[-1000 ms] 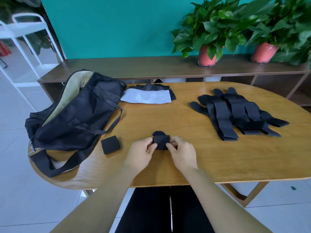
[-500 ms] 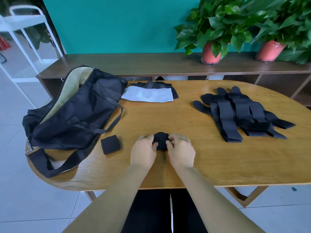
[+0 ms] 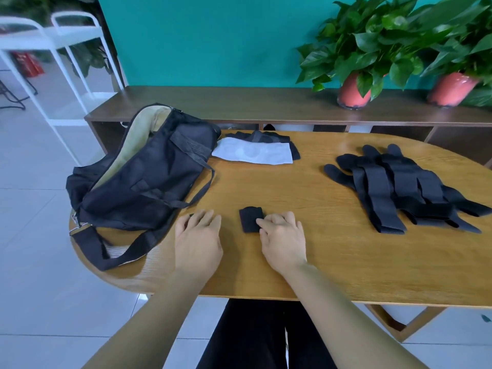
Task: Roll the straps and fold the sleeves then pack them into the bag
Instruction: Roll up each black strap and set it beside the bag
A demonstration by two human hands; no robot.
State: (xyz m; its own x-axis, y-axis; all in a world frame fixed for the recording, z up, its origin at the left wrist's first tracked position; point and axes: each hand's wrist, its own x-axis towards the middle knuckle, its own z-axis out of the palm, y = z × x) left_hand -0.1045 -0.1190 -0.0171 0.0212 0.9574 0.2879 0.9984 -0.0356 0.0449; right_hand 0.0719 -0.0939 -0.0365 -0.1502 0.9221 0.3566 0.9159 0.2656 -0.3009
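Gaping at the left end of the table, the bag hangs partly over the edge, so a careless push while packing could tip it off. On the right, the strap pile lies overlapped; pulling one strap may drag others. Sleeves sit folded at the far side. The roll lies near the front, with only the bent fingertips of the right hand resting on it, so it may spring open. The left hand lies flat, fingers spread, gripping nothing.

Bright even light, soft shadows, edges bowed and blurred.
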